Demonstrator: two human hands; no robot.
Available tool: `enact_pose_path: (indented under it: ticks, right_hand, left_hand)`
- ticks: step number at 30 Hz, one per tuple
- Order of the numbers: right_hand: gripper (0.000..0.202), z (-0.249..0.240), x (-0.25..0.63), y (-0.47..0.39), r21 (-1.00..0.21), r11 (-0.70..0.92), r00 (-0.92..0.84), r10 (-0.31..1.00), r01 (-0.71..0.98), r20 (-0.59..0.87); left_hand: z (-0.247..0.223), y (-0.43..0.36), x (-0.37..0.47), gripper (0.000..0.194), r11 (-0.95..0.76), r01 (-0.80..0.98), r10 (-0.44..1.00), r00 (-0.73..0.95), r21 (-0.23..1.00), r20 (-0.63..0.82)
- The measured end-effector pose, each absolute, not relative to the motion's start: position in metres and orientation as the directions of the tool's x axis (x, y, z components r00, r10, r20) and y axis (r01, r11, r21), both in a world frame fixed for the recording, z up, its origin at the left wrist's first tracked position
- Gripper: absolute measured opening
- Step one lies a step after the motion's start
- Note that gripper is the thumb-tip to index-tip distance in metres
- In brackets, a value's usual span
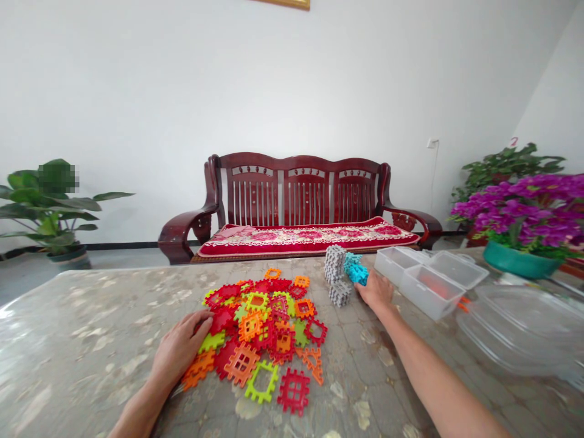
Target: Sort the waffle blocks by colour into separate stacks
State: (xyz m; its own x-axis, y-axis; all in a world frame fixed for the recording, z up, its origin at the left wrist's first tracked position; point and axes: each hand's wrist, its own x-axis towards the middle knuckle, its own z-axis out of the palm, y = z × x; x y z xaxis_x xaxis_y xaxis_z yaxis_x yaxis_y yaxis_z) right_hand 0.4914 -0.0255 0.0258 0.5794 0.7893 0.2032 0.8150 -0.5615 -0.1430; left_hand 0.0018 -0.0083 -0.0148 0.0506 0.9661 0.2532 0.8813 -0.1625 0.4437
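Observation:
A loose pile of red, orange and lime-green interlocking plastic tiles [262,316] lies in front of me, several with window-like cut-outs. Against its left edge rests my left hand [182,340], laid low with its fingers stretched out, the fingertips touching the tiles. My right hand [376,289] reaches to the far side of the table, thumb and fingers closed on a blue block of interlocking pieces [356,269]. Left of that block, and close to it, stand a taller grey block [334,264] and a lower grey block [340,294], which look made of similar notched pieces.
Right of my right hand stand clear plastic boxes [431,292] with open lids, some orange-red pieces visible there. A transparent lidded container [520,325] lies nearer me. Purple flowers in a teal pot [520,260] stand behind it. Beyond the table is a wooden bench [301,201].

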Motion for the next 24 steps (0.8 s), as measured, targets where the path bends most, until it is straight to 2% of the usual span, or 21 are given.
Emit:
enact_pose_path:
  ticks: [15,20,24]
  right_hand:
    - [0.043,0.029,0.507,-0.039,-0.136,-0.583,0.599,0.78,0.801,0.181]
    - [0.051,0.037,0.502,-0.051,-0.21,-0.637,0.669,0.729,0.741,0.148]
    - [0.06,0.031,0.483,-0.069,-0.322,-0.554,0.634,0.728,0.768,0.26]
  left_hand:
    - [-0.013,-0.008,0.003,0.043,-0.144,0.89,0.972,0.044,0.433,0.233]
    - [-0.014,-0.008,0.003,0.042,-0.16,0.885,0.968,0.052,0.437,0.247]
    - [-0.013,-0.008,0.004,0.041,-0.165,0.884,0.963,0.049,0.437,0.265]
